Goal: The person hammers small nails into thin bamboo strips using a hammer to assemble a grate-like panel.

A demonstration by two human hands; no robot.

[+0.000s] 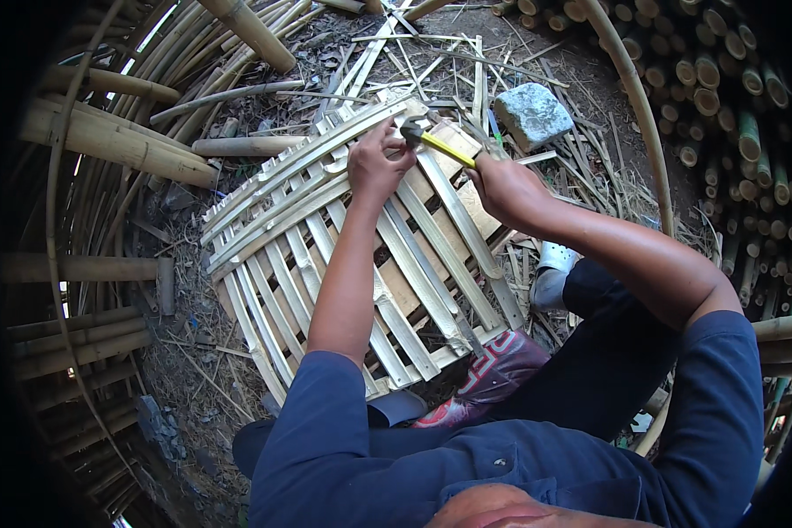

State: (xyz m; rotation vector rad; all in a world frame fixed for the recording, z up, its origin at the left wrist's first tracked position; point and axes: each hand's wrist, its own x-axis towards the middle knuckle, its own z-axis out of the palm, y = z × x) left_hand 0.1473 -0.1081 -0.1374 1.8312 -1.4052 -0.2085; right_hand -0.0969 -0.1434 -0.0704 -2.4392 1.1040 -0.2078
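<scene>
A slatted bamboo panel [418, 255] lies in front of me, made of split strips with crosspieces over them. My right hand [509, 189] is wrapped round the yellow handle of a hammer [449, 148]. The dark hammer head is close beside the fingers of my left hand [378, 163], above the panel's far end. Those left fingers are bent and pinched together at a far crosspiece [334, 141]. What they pinch, if anything, is too small to make out.
A pale stone block [532, 116] sits beyond the panel on the right. Cut bamboo poles [708, 97] are stacked at the far right, and thick bamboo poles [119, 141] stick out on the left. Bamboo scraps [405, 57] litter the ground. A red-and-grey sack [493, 374] lies against the panel's near edge.
</scene>
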